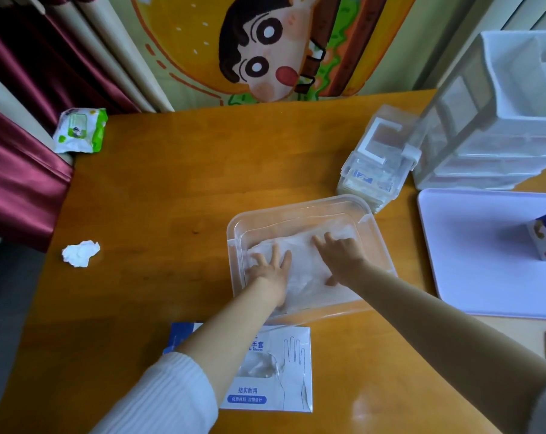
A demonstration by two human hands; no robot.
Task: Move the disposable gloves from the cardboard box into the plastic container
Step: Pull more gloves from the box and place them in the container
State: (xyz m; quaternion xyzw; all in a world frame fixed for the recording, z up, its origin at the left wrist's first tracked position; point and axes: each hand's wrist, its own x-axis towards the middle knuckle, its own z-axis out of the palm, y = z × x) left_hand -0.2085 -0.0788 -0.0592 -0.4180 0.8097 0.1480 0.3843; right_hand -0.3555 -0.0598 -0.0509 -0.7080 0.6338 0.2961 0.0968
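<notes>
A wooden table (171, 189) fills the view, with maroon curtains on the left and a cartoon-face rug beyond its far edge. Near the middle sits the clear plastic container (234, 233), and both hands are inside it: the left hand (270, 269) lies flat with fingers spread, the right hand (340, 253) also palm-down with fingers extended, both pressing on the stack of disposable gloves (303, 261) that rests on the container's floor. Neither hand pinches anything. The step looks like flattening the stack; to do it well, press evenly from the centre outward so trapped air escapes, and tuck the far right corner, which rides up the wall, down level. The cardboard box (275, 371) lies at the near edge, just in front of the container and partly under the left forearm; a little clear film shows in its opening, so some gloves may remain. Its white face carries a glove outline and Chinese print, including "手套" and "结实耐用"; the smaller blue-banded line is too blurred to read surely. Elsewhere sit a wipes packet (79, 130) at the far left, a crumpled tissue (80, 253), and drawer units at the right.
</notes>
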